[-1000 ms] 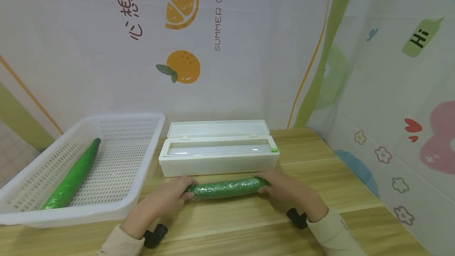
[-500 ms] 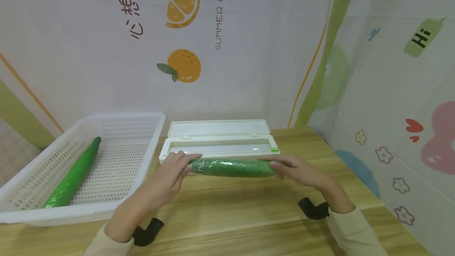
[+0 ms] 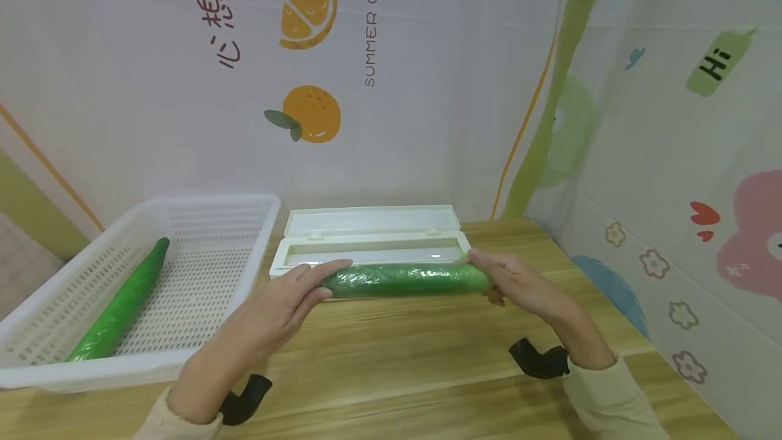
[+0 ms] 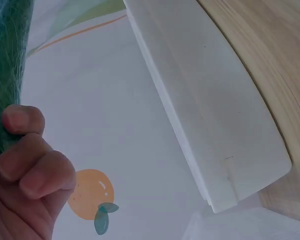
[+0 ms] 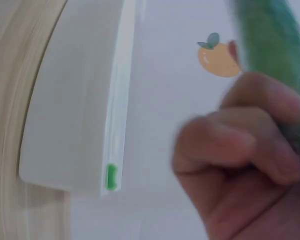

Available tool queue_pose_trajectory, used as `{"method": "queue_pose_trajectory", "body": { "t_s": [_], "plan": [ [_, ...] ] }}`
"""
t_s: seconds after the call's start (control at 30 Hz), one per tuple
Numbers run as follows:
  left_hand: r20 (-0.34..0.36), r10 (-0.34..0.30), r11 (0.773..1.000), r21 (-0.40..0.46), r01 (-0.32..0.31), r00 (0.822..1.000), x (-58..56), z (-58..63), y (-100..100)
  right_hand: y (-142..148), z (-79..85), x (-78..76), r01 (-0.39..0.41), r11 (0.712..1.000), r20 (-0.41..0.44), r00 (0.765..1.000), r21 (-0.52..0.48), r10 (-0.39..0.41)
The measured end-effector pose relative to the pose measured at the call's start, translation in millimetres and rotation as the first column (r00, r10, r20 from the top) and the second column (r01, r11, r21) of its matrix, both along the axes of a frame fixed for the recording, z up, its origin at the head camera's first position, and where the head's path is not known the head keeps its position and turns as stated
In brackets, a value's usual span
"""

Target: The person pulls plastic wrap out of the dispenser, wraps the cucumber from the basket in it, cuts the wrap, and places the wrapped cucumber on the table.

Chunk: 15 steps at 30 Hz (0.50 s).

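Note:
A green cucumber, wrapped in shiny clear film, is held level above the table between both hands. My left hand grips its left end, and in the left wrist view curled fingers close on the wrapped end. At the other end my right hand holds the cucumber, its fingers bent round it in the right wrist view. Just behind stands a white cling film dispenser box with its lid raised and a green slider at its right end. The cucumber hides part of the box's front.
To the left a white perforated basket holds another green cucumber. The wooden table reaches to its right edge, beside a printed wall cloth. More printed cloth hangs behind the box.
Both hands have lifted the cucumber off the table, up in front of the dispenser box. In the last half second it has turned a little, and the right hand has shifted slightly upward.

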<state>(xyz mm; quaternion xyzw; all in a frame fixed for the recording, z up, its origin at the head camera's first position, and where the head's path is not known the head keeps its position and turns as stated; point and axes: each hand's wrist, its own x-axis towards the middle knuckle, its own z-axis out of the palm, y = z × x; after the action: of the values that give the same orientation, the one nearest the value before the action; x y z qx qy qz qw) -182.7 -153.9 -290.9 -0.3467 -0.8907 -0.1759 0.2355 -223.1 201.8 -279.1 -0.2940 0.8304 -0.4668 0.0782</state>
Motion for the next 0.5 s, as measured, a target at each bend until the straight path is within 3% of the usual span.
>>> {"method": "queue_pose_trajectory", "body": {
  "t_s": [0.13, 0.27, 0.4, 0.5],
  "plan": [
    [0.175, 0.042, 0.999, -0.003, -0.042, 0.984, 5.0, 5.2, 0, -5, 2.0, 1.7, 0.026, 1.0, -0.089, 0.996, -0.018, -0.028],
    [0.334, 0.073, 0.995, 0.038, -0.091, 0.94, 10.6, 11.6, 0, -8, 1.6, 4.2, -0.054, 0.998, -0.183, 0.982, -0.043, 0.046],
    [0.395, 0.155, 0.978, 0.069, -0.198, 0.905, 12.8, 16.0, -2, -16, 1.1, 10.8, -0.08, 0.996, -0.25, 0.964, 0.044, 0.088],
    [0.357, 0.241, 0.962, 0.039, -0.272, 0.903, 11.4, 16.0, -3, -25, 0.2, 15.8, -0.056, 0.992, -0.26, 0.962, 0.113, 0.084]
  ]
}}
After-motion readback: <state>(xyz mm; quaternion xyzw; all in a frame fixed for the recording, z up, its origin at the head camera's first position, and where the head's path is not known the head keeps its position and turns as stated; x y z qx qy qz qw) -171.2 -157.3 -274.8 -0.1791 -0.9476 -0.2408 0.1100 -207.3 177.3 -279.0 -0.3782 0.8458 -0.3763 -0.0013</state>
